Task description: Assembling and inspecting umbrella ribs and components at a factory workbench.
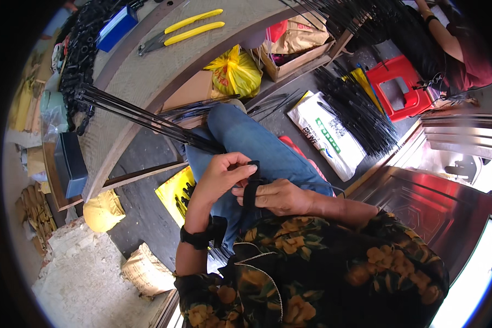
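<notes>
My two hands are close together over my lap. My left hand (228, 174) is closed, its thumb and forefinger pinching a small black piece (254, 165). Beside it, my right hand (279, 197) has curled fingers, with a black strap (250, 193) across them; whether the strap is wrapped round or gripped is hard to tell. Another black band (202, 238) circles my left forearm. A bundle of long thin black rods (153, 121) runs from the curved table to my thigh, just beyond my left hand.
On the curved table (131, 82) lie yellow-handled pliers (188, 33), a blue box (117, 27) and heaped black parts (76, 65). More black rods (361, 117) rest on a white sack (325, 136). A red stool (402, 87) stands near another person (470, 65).
</notes>
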The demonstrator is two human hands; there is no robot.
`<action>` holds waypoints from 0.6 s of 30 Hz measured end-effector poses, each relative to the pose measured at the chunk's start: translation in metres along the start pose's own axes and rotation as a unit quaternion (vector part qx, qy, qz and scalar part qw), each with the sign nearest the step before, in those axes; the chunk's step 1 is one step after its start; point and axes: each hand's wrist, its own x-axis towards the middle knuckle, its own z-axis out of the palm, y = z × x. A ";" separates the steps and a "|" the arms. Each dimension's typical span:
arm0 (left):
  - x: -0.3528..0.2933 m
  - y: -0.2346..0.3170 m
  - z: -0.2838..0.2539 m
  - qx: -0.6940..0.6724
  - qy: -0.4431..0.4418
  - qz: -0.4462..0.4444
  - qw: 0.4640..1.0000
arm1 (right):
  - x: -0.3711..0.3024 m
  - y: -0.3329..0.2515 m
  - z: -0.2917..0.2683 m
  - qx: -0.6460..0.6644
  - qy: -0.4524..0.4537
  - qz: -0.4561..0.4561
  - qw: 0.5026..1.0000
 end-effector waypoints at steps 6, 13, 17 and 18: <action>0.005 -0.011 -0.006 -0.020 -0.034 -0.028 0.999 | 0.002 -0.005 -0.005 0.266 0.121 0.130 0.948; -0.014 -0.004 0.028 0.236 0.255 0.230 0.909 | 0.002 0.010 -0.010 0.285 0.280 0.244 0.884; -0.005 -0.008 0.046 0.271 0.228 0.208 0.912 | 0.001 0.021 0.003 0.317 0.346 0.217 0.856; 0.001 -0.012 0.045 0.249 0.244 0.226 0.909 | -0.001 0.022 0.004 0.321 0.355 0.213 0.852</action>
